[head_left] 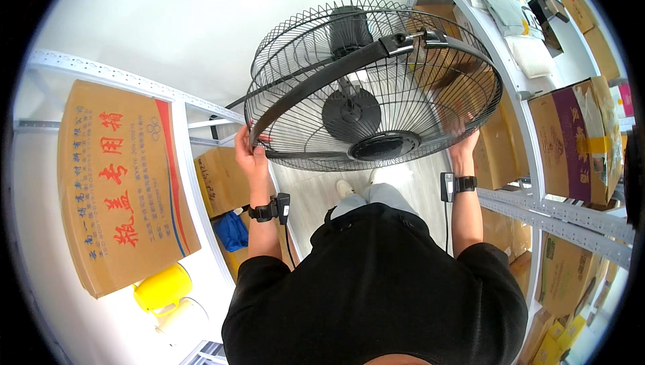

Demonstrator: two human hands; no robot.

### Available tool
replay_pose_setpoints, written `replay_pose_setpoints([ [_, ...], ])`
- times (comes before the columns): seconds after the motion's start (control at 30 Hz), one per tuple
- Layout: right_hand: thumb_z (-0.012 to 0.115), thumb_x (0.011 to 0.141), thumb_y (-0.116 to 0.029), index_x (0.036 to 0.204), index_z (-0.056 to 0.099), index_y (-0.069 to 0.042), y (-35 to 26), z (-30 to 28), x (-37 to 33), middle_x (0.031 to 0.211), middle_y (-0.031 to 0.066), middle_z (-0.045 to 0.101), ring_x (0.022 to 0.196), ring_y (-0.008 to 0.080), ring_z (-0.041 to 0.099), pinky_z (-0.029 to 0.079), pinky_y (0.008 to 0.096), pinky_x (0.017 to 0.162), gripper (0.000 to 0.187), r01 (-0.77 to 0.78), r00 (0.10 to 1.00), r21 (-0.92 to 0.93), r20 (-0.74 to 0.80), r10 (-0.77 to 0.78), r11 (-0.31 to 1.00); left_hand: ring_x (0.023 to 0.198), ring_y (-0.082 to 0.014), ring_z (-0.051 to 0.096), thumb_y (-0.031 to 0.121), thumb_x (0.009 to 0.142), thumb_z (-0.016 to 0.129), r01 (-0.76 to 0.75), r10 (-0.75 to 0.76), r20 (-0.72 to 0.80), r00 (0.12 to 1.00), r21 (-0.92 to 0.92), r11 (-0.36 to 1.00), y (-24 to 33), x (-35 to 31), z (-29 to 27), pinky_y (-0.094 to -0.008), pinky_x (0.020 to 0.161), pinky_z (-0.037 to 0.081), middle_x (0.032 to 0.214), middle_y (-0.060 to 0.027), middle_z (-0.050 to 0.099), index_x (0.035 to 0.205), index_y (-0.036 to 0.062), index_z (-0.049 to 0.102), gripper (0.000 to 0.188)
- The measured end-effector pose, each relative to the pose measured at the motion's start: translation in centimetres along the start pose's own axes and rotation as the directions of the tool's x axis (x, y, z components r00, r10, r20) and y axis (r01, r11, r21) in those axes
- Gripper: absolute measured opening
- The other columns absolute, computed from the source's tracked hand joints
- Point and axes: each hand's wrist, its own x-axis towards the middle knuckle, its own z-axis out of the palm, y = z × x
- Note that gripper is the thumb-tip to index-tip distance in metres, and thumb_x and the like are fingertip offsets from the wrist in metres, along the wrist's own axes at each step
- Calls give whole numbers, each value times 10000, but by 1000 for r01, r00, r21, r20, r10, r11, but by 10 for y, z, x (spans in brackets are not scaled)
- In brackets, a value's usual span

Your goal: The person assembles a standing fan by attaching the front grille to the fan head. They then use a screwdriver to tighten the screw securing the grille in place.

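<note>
A large black fan (351,106) with a round wire cage is in front of me, its face tilted toward my body. A dark motor housing (349,29) sits behind the cage, and a round badge (384,146) marks the middle of the front grille. A black band (322,83) runs along the cage rim to a metal clasp (413,39) at the top. My left hand (252,156) grips the rim at the lower left, thumb in front. At the lower right my right hand (463,146) holds the rim, its fingers partly hidden behind the wires.
White metal shelving stands close on both sides. A big cardboard box (124,183) and a yellow container (163,288) are on the left. More boxes (497,143) and a purple-and-brown carton (571,140) fill the right shelves. A white wall (168,22) rises behind the fan.
</note>
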Motion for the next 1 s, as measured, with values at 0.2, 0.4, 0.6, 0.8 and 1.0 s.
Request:
replay_pose_setpoints([
  [0.2, 501, 916, -286, 815, 522, -154, -10, -9, 23, 555, -61, 302, 450, 79, 272, 225, 227, 431, 168, -79, 996, -10, 47, 79, 997, 651, -173, 612, 391, 961, 521, 92, -93, -29, 995, -38, 995, 14, 12, 1, -307, 628, 516, 759, -100, 605, 1006, -29, 529, 422],
  [0.4, 491, 938, -242, 972, 547, -125, -6, -15, 41, 571, -49, 303, 461, 67, 276, 223, 217, 416, 134, -124, 990, -51, 55, 127, 991, 623, -150, 583, 166, 1011, 404, 40, -36, -170, 985, 15, 999, 48, 10, 30, -277, 588, 489, 738, -98, 597, 920, -29, 548, 259],
  [0.6, 497, 938, -270, 1045, 530, -135, 3, -13, 36, 570, -53, 317, 459, 65, 296, 238, 209, 417, 175, -180, 983, -58, 26, 182, 982, 615, -146, 562, 268, 1010, 428, 88, -76, -181, 981, 63, 994, 57, 3, 24, -267, 562, 489, 736, -87, 585, 959, -41, 576, 346],
  [0.8, 453, 938, -291, 810, 508, -177, 4, -19, 39, 496, -70, 275, 398, 79, 265, 254, 243, 415, 180, -211, 977, -57, 5, 212, 976, 615, -142, 548, 289, 983, 502, 74, -81, -135, 988, -56, 996, 65, 22, 35, -260, 553, 484, 745, -80, 576, 985, -22, 571, 318],
  [1.0, 506, 929, -299, 888, 513, -171, 4, -10, 31, 547, -69, 313, 438, 61, 287, 223, 216, 405, 134, -174, 975, 81, 156, 160, 981, 556, -86, 444, 349, 974, 511, 69, -70, -144, 987, -13, 998, 69, 46, 33, -201, 495, 371, 648, -20, 486, 900, 8, 519, 349],
])
